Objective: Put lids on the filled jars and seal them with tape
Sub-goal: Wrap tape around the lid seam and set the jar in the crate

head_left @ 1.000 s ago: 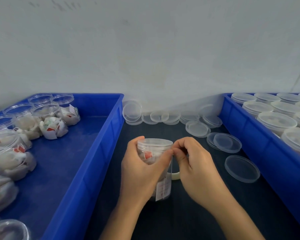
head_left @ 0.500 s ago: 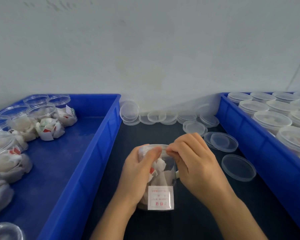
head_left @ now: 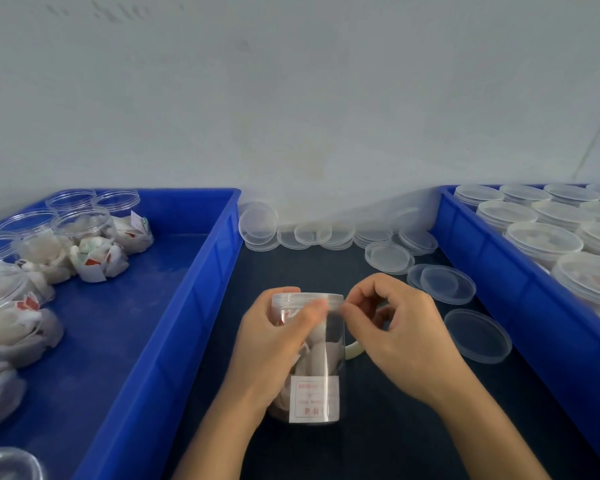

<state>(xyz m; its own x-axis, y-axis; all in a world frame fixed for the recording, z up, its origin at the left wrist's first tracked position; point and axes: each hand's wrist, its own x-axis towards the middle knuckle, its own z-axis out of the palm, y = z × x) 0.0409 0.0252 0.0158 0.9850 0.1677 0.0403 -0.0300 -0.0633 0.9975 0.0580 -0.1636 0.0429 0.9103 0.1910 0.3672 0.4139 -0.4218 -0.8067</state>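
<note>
Jar (head_left: 321, 358) is sitting inside the left hand (head_left: 271, 344), fingers wrapping it, while the right hand (head_left: 392, 337) is pinching tape at its lid (head_left: 307, 299).

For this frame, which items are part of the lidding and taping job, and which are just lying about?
In the job:
- jar, lid on, in the left hand grip
- right hand, pinching at the lid rim
- tape roll behind the jar
- loose lids on the mat
- open filled jars in the left bin
- lidded jars in the right bin

Lying about:
- nothing visible
</note>
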